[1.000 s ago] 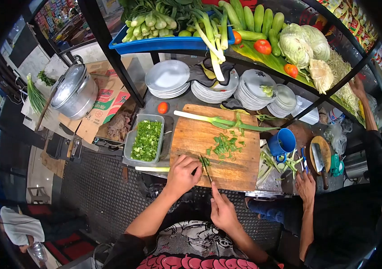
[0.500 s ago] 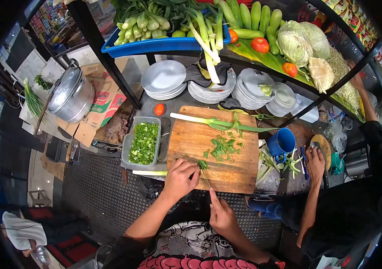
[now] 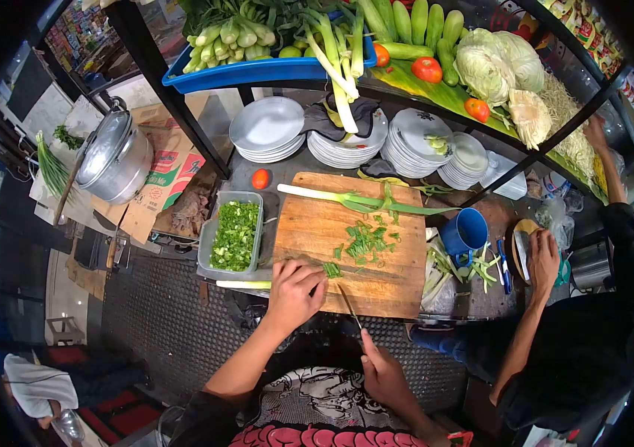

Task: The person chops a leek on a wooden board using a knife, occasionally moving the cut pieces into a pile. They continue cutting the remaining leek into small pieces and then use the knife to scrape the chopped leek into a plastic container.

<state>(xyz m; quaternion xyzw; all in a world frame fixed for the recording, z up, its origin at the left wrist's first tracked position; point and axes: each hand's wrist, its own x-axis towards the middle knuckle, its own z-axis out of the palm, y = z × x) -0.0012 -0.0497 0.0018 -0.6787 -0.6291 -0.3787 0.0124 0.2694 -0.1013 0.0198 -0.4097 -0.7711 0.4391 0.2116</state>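
My left hand (image 3: 298,292) presses a leek (image 3: 244,284) against the lower left of the wooden cutting board (image 3: 302,223). Its white end sticks out past the board's left edge, and the cut green end shows beside my fingertips. My right hand (image 3: 385,374) grips a knife (image 3: 350,307) by its handle, below the board's front edge. The blade points up and left over the board, a little apart from the leek. Chopped green pieces (image 3: 367,242) are scattered mid-board. Another leek (image 3: 354,200) lies whole across the board's far side.
Left of the board stands a plastic container (image 3: 233,237) of chopped greens, with a tomato (image 3: 260,179) behind it. Plate stacks (image 3: 267,123) line the back. At right are a blue mug (image 3: 466,232) and a co-worker's hand (image 3: 544,257) with a knife on a round board (image 3: 519,242).
My right hand has drawn the knife down and right, away from the leek's cut end. My left hand stays on the leek. The co-worker's hand has moved slightly right.
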